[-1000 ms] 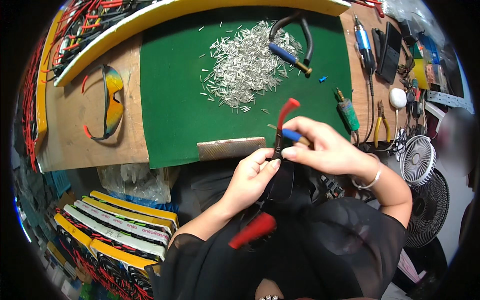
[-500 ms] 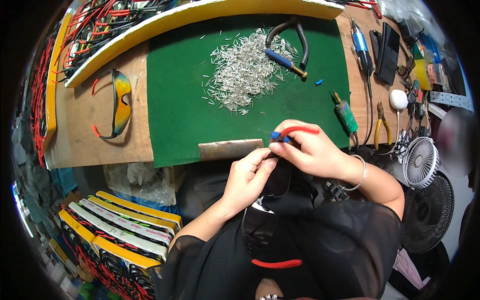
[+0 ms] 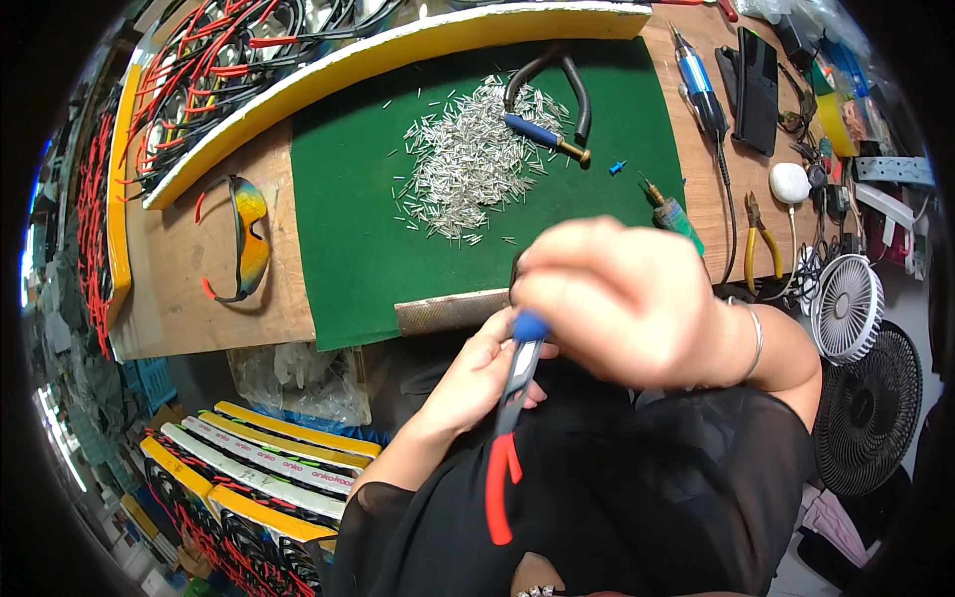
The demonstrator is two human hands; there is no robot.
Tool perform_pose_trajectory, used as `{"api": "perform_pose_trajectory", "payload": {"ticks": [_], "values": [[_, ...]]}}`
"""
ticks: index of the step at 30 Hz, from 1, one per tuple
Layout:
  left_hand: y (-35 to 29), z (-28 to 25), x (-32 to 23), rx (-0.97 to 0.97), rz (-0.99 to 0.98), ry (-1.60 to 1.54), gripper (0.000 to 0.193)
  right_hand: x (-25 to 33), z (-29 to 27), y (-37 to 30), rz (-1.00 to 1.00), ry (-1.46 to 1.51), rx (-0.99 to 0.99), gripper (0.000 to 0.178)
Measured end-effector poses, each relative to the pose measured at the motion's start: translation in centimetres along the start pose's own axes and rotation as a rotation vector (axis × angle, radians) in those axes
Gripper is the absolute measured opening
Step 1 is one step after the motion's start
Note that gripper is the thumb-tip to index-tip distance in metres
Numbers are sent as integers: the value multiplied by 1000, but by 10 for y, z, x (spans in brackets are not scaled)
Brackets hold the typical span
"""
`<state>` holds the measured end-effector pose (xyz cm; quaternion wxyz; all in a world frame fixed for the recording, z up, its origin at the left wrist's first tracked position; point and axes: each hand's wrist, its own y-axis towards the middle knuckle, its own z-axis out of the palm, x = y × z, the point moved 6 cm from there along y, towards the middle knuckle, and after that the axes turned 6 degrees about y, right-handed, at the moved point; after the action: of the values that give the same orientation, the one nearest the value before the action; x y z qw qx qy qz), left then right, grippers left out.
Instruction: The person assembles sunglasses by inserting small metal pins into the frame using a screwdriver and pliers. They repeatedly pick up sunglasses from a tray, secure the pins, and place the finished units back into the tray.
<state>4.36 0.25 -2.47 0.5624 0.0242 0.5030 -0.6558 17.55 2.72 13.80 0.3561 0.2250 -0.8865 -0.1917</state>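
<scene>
My left hand (image 3: 468,386) is closed around a dark pair of eyeglasses frames with red-tipped temples (image 3: 497,488), which hang down in front of my black clothing. Above it, my right hand (image 3: 627,298) is curled shut and smeared by motion. A rounded blue end (image 3: 530,324) pokes out under its fingertips, at the upper end of the dark temples; whether it belongs to a separate tool I cannot make out. Just beyond my hands, a worn, textured metal block (image 3: 448,313) lies at the front edge of the green mat (image 3: 348,199).
Many small silver pins (image 3: 468,164) are heaped on the mat beside a blue-handled, brass-tipped tool (image 3: 542,136) and a black-handled tool (image 3: 577,90). Mirrored sunglasses (image 3: 249,239) lie left. Yellow-handled pliers (image 3: 761,244) and an electric screwdriver (image 3: 701,85) lie right, near fans (image 3: 848,308).
My right hand has lifted and looks larger and blurred. The red-tipped temples have swung round and now both hang downward below my left hand. The whole view has shifted slightly.
</scene>
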Motion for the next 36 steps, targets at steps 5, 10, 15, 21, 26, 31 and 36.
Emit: {"api": "perform_pose_trajectory", "payload": {"ticks": [5, 10, 15, 21, 26, 31, 36], "values": [[9, 4, -16, 14, 297, -284, 36, 45, 19, 1, -231, -153, 34, 15], [4, 7, -1, -165, 309, -203, 14, 12, -2, 18, -14, 19, 68, 24], [13, -2, -5, -204, 233, -152, 27, -10, -11, 16, 233, 302, 61, 41], [10, -9, -13, -82, 63, -478, 22, -46, 10, -78, 760, 457, 115, 25], [9, -11, -8, -240, 29, -454, 22, -37, 40, -95, 728, 417, 143, 22], [13, -11, -6, -290, 106, -339, 23, -38, 52, -96, 639, 368, 135, 20], [12, -9, -8, -398, 110, -283, 29, -41, 56, -98, 650, 368, 124, 19]]}}
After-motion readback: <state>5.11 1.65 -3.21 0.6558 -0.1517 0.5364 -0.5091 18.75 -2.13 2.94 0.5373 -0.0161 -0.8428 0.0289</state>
